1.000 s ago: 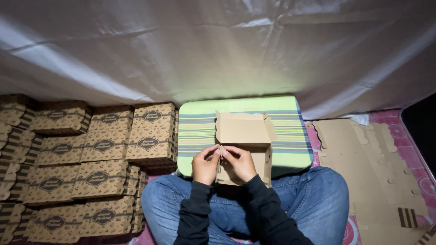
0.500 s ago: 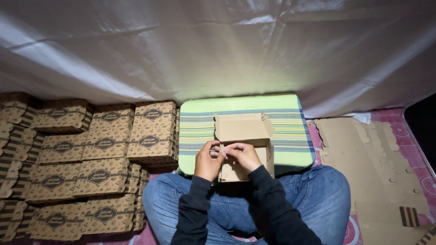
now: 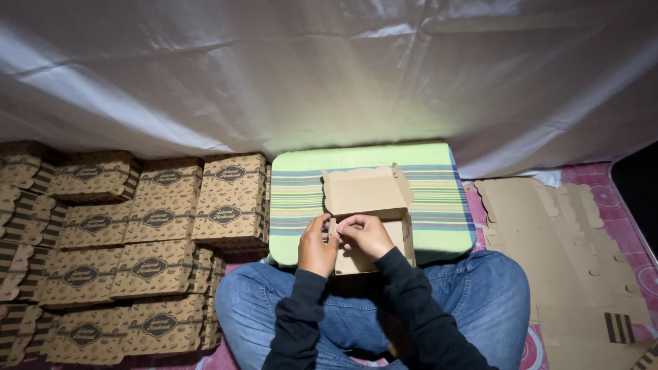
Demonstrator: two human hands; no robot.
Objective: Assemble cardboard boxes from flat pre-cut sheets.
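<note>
Stacks of finished printed boxes (image 3: 157, 226) stand left of the striped cushion (image 3: 295, 199). At its near edge, the left hand (image 3: 317, 248) and right hand (image 3: 365, 236) pinch the half-folded carton (image 3: 367, 199), whose front wall now stands more upright than before. Flat blanks (image 3: 562, 253) lie right.

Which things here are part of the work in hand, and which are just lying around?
In hand:
- half-folded cardboard box, lid flap up
- left hand and right hand, both pinching its left wall
- striped green cushion under the box

Lying about:
- stacked printed boxes, already folded, at the left
- flat cardboard blanks at the right
- white sheet behind
</note>
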